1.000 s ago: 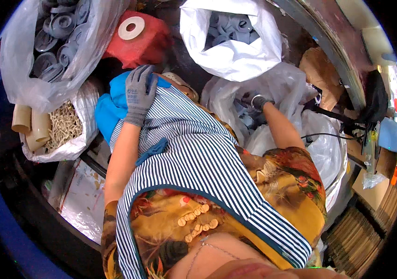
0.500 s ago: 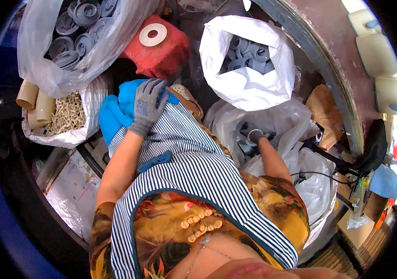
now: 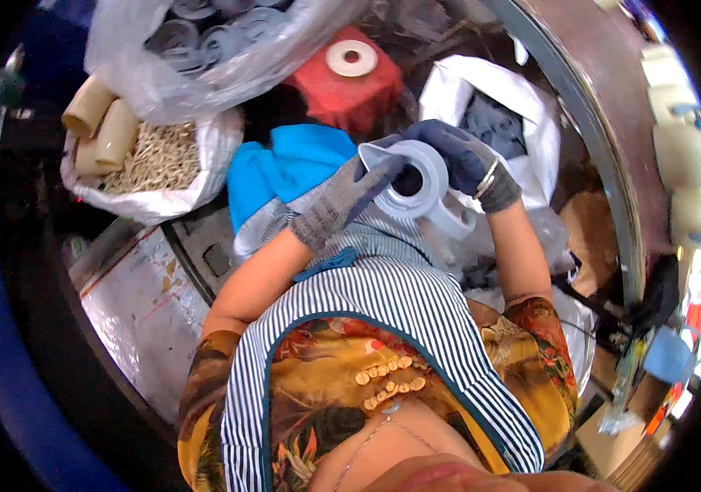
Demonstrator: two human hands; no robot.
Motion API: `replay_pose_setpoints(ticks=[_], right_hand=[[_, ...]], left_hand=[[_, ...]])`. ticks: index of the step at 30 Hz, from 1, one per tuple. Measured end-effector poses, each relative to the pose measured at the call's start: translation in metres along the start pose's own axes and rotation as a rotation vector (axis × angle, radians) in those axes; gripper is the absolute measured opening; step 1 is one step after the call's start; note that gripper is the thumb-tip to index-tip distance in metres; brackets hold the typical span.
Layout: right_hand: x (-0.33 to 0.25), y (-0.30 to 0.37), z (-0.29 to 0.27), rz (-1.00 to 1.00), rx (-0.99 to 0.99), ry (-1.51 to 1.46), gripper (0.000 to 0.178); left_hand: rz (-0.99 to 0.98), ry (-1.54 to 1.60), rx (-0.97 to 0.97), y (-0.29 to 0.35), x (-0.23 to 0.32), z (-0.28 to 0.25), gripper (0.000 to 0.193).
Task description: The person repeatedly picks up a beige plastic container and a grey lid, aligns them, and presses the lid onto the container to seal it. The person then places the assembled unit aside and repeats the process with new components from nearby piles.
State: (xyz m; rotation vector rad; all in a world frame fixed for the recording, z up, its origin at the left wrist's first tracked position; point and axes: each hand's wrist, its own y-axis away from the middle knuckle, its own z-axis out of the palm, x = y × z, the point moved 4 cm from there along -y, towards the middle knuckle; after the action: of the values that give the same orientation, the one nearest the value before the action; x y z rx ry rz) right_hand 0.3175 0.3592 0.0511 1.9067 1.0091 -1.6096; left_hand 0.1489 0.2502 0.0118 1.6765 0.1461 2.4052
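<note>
Both of my gloved hands hold a pale grey plastic ring with curved arms [image 3: 435, 187] above my lap. Grey fabric covers my left hand [image 3: 342, 199], whose fingers close on the ring's left side. My right hand [image 3: 458, 157], in a darker-looking glove with a pale band at the wrist, grips the upper right side. One hooked arm of the ring points down to the right, another up to the left. Beneath lie a striped apron [image 3: 383, 283] and bright blue cloth [image 3: 309, 156]. Some fingertips are hidden behind the ring.
A clear plastic bag [image 3: 121, 70] holds several grey parts at the far left. Below it, a white sack [image 3: 149, 209] contains small beige pieces and cardboard tubes [image 3: 115, 138]. A red-covered block [image 3: 338, 90] carries a white disc. Another white sack [image 3: 440, 86] of grey parts stands right.
My right hand has come up from the clear bag on the right and is now at the ring. My left hand has left the blue cloth and grips the ring too. The view has shifted.
</note>
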Motion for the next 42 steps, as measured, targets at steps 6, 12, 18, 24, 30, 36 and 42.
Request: replay_pose_setpoints(ticks=[6,12,18,24,30,36,42], right_hand=[[-0.003,0.010,0.025,0.305,0.030,-0.002,0.040],[-0.010,0.007,0.038,0.255,-0.105,-0.055,0.046],[0.004,0.001,0.036,0.288,0.002,-0.264,0.042],[0.080,-0.067,0.006,0.139,0.277,-0.353,0.028],[0.152,-0.135,0.007,0.202,0.264,-0.192,0.029],[0.162,-0.125,0.008,0.132,0.660,0.183,0.043],[0.141,-0.079,0.027,0.019,0.759,0.262,0.040]], left_hand=[[0.163,-0.148,0.387,0.027,-0.002,-0.063,0.059],[0.037,0.304,0.341,0.039,0.036,-0.058,0.066],[0.047,0.465,0.298,0.044,0.060,-0.057,0.080],[0.066,0.301,0.550,0.065,0.029,-0.104,0.063],[0.166,0.240,0.763,0.118,0.020,-0.140,0.049],[0.386,0.542,1.080,0.188,-0.017,-0.199,0.038],[0.368,0.417,1.549,0.333,-0.108,-0.304,0.031]])
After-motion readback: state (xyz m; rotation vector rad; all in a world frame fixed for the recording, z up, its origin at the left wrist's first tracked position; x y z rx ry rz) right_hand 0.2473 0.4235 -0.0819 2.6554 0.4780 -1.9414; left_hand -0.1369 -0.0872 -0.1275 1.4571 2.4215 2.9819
